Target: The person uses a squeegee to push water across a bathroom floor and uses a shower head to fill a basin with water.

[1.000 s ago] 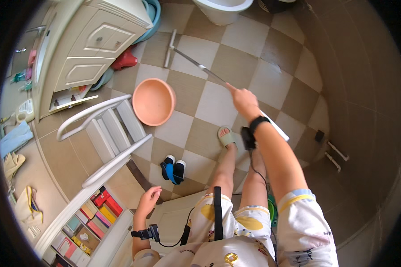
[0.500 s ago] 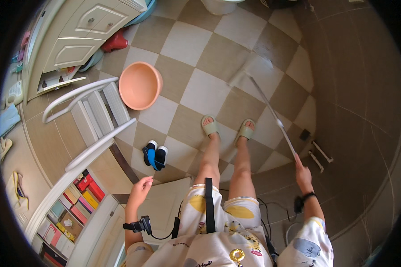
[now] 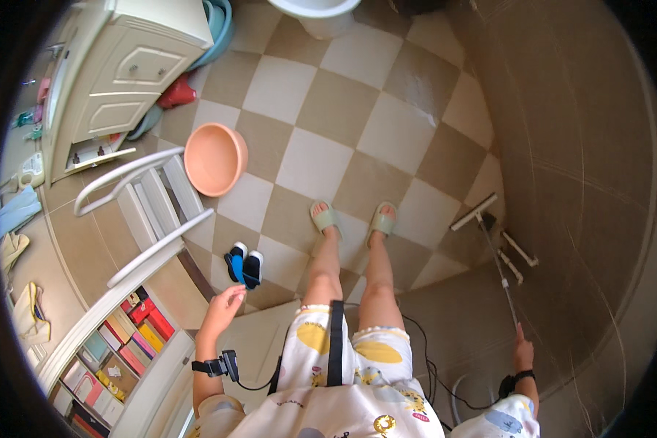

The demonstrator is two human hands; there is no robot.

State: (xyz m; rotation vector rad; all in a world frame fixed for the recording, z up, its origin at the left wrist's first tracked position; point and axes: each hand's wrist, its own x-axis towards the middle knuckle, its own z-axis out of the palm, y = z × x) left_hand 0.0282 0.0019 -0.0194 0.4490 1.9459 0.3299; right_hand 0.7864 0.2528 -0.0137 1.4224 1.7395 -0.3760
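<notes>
My right hand (image 3: 523, 352) is wrapped round the upper end of a long floor squeegee (image 3: 504, 282). Its thin pole runs away from me, and the wide flat head lies on the tiles at the right, near the dark wall. My left hand (image 3: 225, 305) hangs out to the left with fingers curled in together, and nothing shows in it. Beyond its fingertips, a pair of dark shoes (image 3: 252, 269) with white toes and a blue strap stands on the floor.
A peach plastic basin (image 3: 213, 162) stands beside a white step stool (image 3: 153, 201). White cabinets (image 3: 135, 66) line the far left, with a red object (image 3: 177, 93) beside them. A white toilet-like fixture (image 3: 328, 23) is at the far end. White pipes (image 3: 520, 250) jut out near the squeegee.
The squeegee head has come back from the middle of the floor towards me and to the right wall. My right hand has drawn back and right with it. The left hand stays curled.
</notes>
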